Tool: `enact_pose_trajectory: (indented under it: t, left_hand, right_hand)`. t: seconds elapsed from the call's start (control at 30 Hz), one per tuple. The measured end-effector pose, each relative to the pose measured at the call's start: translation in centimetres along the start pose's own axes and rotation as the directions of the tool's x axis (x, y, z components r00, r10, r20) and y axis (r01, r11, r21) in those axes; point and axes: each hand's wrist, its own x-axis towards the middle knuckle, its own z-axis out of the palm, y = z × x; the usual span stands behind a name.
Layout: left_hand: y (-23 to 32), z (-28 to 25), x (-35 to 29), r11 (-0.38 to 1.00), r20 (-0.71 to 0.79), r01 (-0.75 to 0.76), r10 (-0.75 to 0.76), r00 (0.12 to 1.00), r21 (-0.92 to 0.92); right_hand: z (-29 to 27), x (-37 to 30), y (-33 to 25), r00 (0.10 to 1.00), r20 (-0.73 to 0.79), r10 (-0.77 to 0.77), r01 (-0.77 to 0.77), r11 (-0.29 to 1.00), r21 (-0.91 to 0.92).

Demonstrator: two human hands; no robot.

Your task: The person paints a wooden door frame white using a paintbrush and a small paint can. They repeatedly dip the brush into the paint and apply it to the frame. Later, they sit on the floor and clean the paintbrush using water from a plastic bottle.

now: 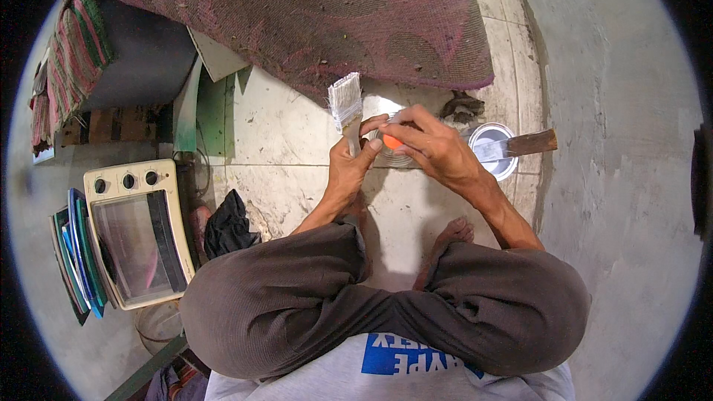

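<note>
The left hand holds a paintbrush upright; the right hand grips an orange-capped jar; an open paint can sits at three o'clock.

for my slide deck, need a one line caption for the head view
Seated on a tiled floor, left hand holds a white-bristled paintbrush while right hand grips an orange-capped clear jar.
</note>
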Motion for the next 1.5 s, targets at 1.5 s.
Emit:
enact_pose_trajectory:
  t: [1.5]
  left_hand:
    - [-0.1, 0.1, -0.2, 0.997, -0.02, 0.071, -0.072, 0.997, -0.03]
  right_hand:
    - [0.7, 0.6, -2.0, 0.996, -0.003, 0.087, -0.079, 0.89, -0.449]
